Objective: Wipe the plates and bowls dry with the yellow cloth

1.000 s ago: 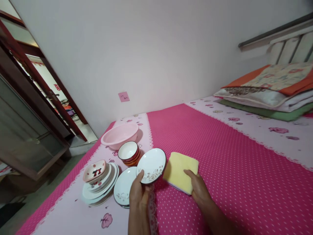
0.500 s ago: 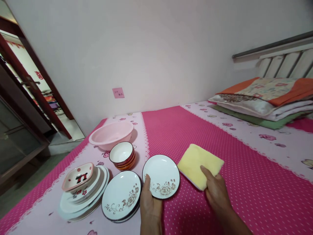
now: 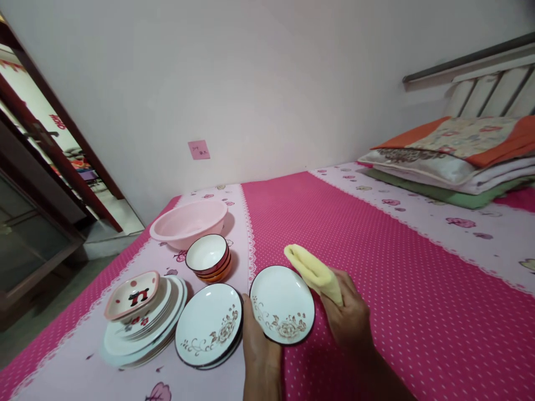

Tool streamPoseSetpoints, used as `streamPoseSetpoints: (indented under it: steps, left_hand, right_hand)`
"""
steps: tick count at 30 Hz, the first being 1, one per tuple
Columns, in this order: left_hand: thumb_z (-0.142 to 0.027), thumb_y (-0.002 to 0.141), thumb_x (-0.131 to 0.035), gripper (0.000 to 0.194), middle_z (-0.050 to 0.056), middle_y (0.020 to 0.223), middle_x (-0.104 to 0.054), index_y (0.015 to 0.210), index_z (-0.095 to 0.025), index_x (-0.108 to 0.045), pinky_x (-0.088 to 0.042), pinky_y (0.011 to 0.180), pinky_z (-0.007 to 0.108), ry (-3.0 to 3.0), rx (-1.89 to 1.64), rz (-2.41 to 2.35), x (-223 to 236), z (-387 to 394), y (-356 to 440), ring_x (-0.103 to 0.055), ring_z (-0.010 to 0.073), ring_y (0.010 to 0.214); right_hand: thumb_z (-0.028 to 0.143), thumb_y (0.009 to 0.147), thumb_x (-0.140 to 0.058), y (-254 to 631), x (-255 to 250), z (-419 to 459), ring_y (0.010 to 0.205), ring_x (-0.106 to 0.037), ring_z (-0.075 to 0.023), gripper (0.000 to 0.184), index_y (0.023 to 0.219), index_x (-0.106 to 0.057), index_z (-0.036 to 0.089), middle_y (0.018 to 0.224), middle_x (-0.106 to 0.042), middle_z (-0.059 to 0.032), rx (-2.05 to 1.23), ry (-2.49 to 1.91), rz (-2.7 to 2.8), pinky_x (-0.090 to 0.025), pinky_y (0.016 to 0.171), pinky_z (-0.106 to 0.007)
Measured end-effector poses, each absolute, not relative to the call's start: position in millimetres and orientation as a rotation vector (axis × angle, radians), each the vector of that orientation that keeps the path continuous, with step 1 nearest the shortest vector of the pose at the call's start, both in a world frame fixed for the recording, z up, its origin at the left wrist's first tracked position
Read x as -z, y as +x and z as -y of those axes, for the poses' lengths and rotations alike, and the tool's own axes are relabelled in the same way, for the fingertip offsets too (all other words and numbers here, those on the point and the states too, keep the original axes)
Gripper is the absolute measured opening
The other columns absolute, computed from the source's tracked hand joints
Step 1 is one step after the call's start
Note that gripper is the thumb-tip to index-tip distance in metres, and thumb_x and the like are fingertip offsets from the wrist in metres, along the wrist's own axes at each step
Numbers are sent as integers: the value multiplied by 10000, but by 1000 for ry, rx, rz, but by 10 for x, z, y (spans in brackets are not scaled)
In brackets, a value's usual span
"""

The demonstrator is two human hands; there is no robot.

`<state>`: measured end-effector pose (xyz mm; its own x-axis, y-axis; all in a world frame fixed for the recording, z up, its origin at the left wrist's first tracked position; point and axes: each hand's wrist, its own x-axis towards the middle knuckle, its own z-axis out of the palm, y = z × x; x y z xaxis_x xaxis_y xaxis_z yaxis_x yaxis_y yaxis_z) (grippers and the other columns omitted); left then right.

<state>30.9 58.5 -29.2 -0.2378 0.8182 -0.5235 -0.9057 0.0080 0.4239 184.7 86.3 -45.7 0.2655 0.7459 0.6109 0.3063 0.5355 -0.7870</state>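
A small white plate (image 3: 281, 295) with a dark rim and brown flower print rests in my left hand (image 3: 259, 348), which grips it from below and along its left edge. My right hand (image 3: 348, 312) is closed around a folded yellow cloth (image 3: 314, 272), held just over the plate's right edge. Left of my left hand lies a stack of similar flowered plates (image 3: 204, 328). Behind that stack stand several nested bowls (image 3: 208, 253), white inside and red-orange outside.
A squarish patterned bowl (image 3: 131, 295) sits on a pile of white plates (image 3: 178, 312) at the left. Farther back is a pink basin (image 3: 188, 225). Folded bedding (image 3: 455, 153) is stacked at the right on the pink bedspread (image 3: 284, 209), near the wall.
My right hand has turned and moved left, bringing the cloth from flat beside the plate to edge-on over its rim. The plate has shifted slightly right, and my left thumb has left its face.
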Motion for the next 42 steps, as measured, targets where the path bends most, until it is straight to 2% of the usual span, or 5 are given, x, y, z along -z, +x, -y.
streamPoseSetpoints:
  steps: [11,18,24,33,42]
  left_hand:
    - [-507,1047,-471,621,224,1256,-761,1493,-88,-580,-598,1018,485,-130,-1617,-845,288,-585,392,-728,356,1190]
    - [-472,1048,-525,513,165,1173,-798,1404,-127,-659,-627,968,407,-121,-1749,-953,261,-532,362,-770,309,1087]
    - [-492,1035,-560,474,167,1081,-800,1223,-87,-719,-648,895,374,-127,-1758,-891,250,-502,437,-791,270,937]
    - [-212,983,-633,305,68,961,-798,1269,-160,-724,-623,875,284,56,-1667,-893,154,-346,549,-773,233,974]
    - [-494,1057,-514,521,212,1263,-762,1319,-93,-720,-541,1108,448,24,-1547,-721,333,-452,605,-696,315,1260]
  right_hand:
    - [0,741,-510,1809,787,-985,1017,-652,-297,538,1214,-684,187,1080,-730,-111,-48,-1070,2057,-548,916,-429]
    - [71,742,-558,1729,987,-775,1083,-696,-300,454,1149,-692,221,1158,-757,-119,-164,-1066,2151,-551,949,-420]
    - [91,728,-537,1543,422,-526,732,-647,-203,180,820,-606,230,843,-699,-32,-706,-1196,2190,-487,690,-297]
    - [49,677,-498,1355,519,-525,1060,-587,-290,583,1231,-618,184,1140,-637,-98,-484,-975,2003,-490,963,-435]
    - [-10,786,-476,1744,715,-894,989,-644,-308,553,1294,-648,126,1108,-707,-145,104,-1346,2140,-513,879,-446]
